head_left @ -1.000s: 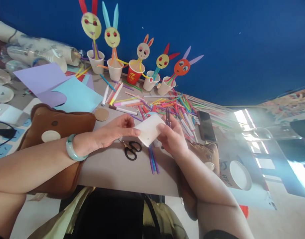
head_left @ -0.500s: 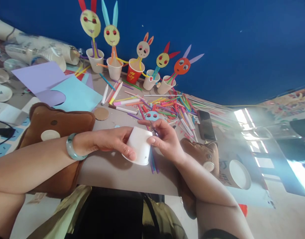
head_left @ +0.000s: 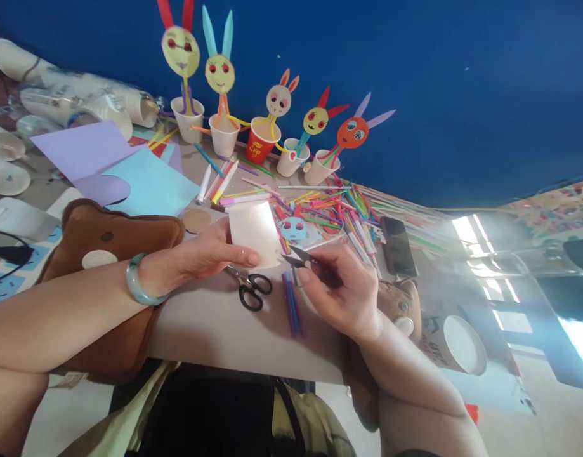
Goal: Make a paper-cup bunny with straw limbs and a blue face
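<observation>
My left hand (head_left: 210, 251) is closed round a white paper cup (head_left: 255, 231), the thumb lying across its side. The cup is tilted, and its lower right edge faces my right hand. In my right hand (head_left: 346, 285) is a pair of small scissors (head_left: 295, 257), with dark pointed blades apart at that edge of the cup. My fingers hide most of their handles. Black-handled scissors (head_left: 253, 291) lie on the table below the cup. Beside them rest several blue and purple pipe cleaners (head_left: 292, 304). A light-blue paper face (head_left: 292, 228) with red eyes lies behind the cup.
Along the blue wall stand several cups with paper rabbit puppets, one a red cup (head_left: 262, 143). Markers and coloured sticks (head_left: 320, 209) cover the table behind my hands. A phone (head_left: 398, 246) is at the right, a brown bear cushion (head_left: 124, 238) under my left arm, coloured paper (head_left: 151, 181) beyond.
The cup has turned and risen slightly in my left hand, uncovering the black-handled scissors. My right hand has moved right and down, off the cup's side, its small scissors now showing with blades apart.
</observation>
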Action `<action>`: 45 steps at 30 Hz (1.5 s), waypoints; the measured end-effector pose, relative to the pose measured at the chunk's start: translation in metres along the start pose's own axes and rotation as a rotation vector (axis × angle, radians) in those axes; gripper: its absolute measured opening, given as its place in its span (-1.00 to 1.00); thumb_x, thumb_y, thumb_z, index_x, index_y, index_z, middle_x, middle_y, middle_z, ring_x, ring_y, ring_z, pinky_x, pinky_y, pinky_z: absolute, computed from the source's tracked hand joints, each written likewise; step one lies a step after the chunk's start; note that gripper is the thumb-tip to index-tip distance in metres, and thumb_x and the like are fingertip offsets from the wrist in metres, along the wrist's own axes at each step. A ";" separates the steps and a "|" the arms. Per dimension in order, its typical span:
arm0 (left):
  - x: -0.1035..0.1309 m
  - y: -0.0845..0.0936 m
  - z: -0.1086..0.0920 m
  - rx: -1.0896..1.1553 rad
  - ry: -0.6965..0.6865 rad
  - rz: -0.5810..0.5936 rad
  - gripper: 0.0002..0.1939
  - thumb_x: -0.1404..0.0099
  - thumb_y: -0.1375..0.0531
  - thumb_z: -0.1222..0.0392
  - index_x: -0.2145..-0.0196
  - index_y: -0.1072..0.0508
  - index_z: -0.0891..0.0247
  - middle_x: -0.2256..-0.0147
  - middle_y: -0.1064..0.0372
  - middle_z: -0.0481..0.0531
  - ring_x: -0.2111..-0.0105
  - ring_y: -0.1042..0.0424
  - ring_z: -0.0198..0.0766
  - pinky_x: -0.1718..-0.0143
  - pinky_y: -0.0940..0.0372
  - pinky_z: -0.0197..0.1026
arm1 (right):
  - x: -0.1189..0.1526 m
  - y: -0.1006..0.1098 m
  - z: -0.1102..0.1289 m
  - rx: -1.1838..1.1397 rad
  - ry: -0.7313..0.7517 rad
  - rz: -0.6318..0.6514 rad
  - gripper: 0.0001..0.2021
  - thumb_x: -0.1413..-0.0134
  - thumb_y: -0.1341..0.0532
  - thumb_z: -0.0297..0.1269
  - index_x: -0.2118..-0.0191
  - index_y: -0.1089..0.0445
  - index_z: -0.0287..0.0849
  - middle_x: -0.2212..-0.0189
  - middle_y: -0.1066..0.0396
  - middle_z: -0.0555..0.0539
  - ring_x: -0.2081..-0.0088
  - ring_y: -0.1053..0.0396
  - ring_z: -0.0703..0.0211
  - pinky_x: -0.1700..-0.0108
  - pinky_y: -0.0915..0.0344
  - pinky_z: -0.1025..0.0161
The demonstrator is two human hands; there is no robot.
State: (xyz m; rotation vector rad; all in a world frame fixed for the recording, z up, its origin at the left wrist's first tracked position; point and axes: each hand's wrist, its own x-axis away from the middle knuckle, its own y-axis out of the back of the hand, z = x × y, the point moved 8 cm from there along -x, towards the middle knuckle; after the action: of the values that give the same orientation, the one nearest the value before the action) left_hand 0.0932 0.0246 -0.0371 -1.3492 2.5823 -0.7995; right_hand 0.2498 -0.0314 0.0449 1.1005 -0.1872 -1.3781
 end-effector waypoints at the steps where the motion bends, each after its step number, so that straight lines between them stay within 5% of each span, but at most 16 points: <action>1: 0.000 0.001 0.000 0.008 -0.018 -0.008 -0.45 0.10 -0.49 0.18 0.10 -0.54 0.24 0.15 -0.58 0.12 0.11 -0.54 0.00 0.09 -0.41 -0.10 | 0.001 0.000 0.001 0.020 0.012 -0.008 -0.86 -0.16 -0.29 -0.27 0.18 -0.36 -0.08 0.53 -0.36 0.10 0.59 -0.26 0.35 0.54 -0.23 0.38; 15: 0.004 0.007 -0.010 -0.076 -0.154 -0.135 -0.41 0.12 -0.53 0.24 0.08 -0.53 0.26 0.07 -0.57 0.13 0.05 -0.53 -0.01 0.05 -0.43 -0.11 | 0.005 -0.008 -0.001 0.161 -0.010 0.038 -0.89 -0.27 -0.24 -0.21 0.16 -0.36 -0.10 0.53 -0.45 0.06 0.55 -0.40 0.28 0.47 -0.30 0.35; 45: 0.002 0.003 -0.002 -0.005 -0.087 -0.083 -0.40 0.14 -0.52 0.26 0.09 -0.53 0.21 0.22 -0.57 0.03 0.22 -0.52 -0.13 0.19 -0.40 -0.18 | 0.012 -0.008 0.012 0.239 0.123 -0.034 -0.94 -0.32 -0.21 -0.25 0.16 -0.38 -0.09 0.53 -0.49 0.05 0.58 -0.40 0.29 0.49 -0.26 0.35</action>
State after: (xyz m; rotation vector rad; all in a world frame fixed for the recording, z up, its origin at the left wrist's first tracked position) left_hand 0.0890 0.0251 -0.0362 -1.4668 2.4788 -0.7300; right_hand 0.2393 -0.0456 0.0395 1.3889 -0.2497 -1.3370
